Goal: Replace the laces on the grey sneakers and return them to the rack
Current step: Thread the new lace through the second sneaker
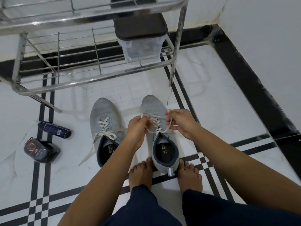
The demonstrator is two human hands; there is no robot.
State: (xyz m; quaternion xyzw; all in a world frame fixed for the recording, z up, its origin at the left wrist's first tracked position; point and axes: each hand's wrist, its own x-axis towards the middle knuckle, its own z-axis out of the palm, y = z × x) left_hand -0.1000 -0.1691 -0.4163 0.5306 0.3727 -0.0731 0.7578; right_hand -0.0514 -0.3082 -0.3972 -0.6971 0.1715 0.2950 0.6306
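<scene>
While the left hand (138, 126) and right hand (180, 123) each pinch the lace (154, 116) in curled fingers (169, 113) over the grey sneaker (150, 106) on the floor (228, 103), pulling both ends evenly taut should seat the knot.

Blue can (54, 130), black pouch (41, 150)

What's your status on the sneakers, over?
Left hand and right hand pinch the lace over the right-side sneaker. Other sneaker laced, ends loose on tiles. Rack ahead, lidded container on its shelf.
</scene>
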